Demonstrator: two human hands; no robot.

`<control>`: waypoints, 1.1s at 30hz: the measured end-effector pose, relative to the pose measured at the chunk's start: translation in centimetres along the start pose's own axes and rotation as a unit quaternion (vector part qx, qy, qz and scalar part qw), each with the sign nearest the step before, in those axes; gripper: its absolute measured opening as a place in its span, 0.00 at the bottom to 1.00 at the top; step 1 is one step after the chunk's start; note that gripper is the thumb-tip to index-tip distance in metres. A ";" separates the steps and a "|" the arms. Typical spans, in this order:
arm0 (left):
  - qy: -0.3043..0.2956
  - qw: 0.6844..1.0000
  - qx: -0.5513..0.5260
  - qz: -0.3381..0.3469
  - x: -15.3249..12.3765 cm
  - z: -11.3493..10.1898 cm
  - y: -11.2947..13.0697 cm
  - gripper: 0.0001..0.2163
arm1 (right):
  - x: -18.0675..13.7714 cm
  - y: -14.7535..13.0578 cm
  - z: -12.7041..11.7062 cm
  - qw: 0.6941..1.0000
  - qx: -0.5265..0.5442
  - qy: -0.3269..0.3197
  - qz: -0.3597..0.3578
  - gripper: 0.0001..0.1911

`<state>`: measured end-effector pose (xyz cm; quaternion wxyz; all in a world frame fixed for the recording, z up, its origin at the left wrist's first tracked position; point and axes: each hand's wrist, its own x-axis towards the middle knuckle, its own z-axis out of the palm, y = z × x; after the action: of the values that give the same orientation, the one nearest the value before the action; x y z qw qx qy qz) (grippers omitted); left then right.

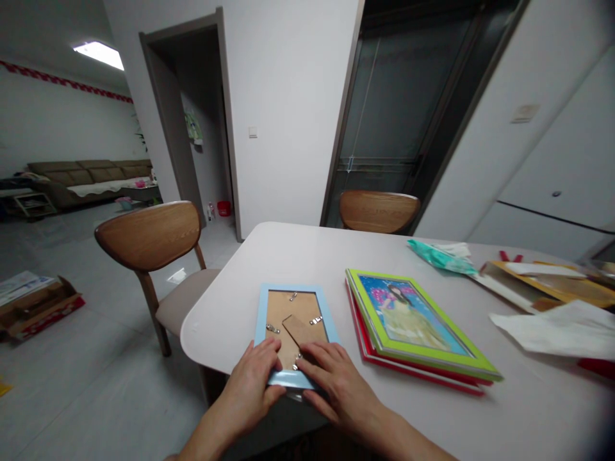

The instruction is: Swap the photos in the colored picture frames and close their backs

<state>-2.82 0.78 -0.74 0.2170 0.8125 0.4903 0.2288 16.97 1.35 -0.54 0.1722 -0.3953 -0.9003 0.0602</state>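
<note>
A light blue picture frame [262,314] lies face down at the near edge of the table, its brown backing board [281,304] upward. Small metal clips [316,320] sit along the sides of the backing, and a flat stand leg [302,330] crosses its middle. My left hand [254,378] grips the near left corner, thumb at the front edge and fingers bent over the rim. On the near right, my right hand [336,381] has its fingers on the backing beside the near clip [296,363], with the thumb below the front edge. Its fingertips partly hide that clip.
Right of my hands, a green frame with a picture of a figure in a dress [413,314] lies on a red frame [365,346]. Beyond are a teal packet [442,256], white paper [557,330] and cardboard [567,282]. Wooden chairs [151,237] stand around the table.
</note>
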 end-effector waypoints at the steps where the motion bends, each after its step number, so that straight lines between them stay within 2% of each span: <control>1: 0.000 1.000 0.000 0.001 0.0 0.0 0.0 0.12 | -0.1 0.1 0.2 1.000 0.003 0.012 0.001 0.18; 4: 0.000 1.000 -0.003 0.004 0.0 -0.1 -0.2 0.12 | -0.2 0.1 0.4 1.000 0.008 0.020 0.005 0.16; 10: 0.010 1.000 -0.002 0.005 0.2 -0.1 -0.6 0.13 | 1.0 -0.5 -0.4 0.999 0.014 -0.029 0.011 0.16; 15: 0.013 1.000 0.001 -0.012 0.4 -0.1 -0.4 0.13 | 1.4 -0.7 -0.8 0.999 0.030 -0.034 0.017 0.18; 19: 0.012 1.000 0.001 -0.011 0.5 -0.1 -0.4 0.13 | 1.4 -0.7 -1.0 0.998 0.043 -0.039 0.009 0.16; 26: 0.011 1.000 -0.008 -0.008 0.4 -0.2 -0.5 0.20 | 1.7 -1.0 -1.1 0.999 0.035 -0.034 0.022 0.14; 33: 0.008 1.000 -0.011 -0.015 0.5 -0.2 -0.4 0.14 | 1.7 -0.3 -0.5 0.998 0.065 -0.013 0.009 0.15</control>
<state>-3.04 1.48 -0.70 0.2257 0.8006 0.5019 0.2370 15.91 2.39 0.44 0.1856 -0.3908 -0.8928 0.1255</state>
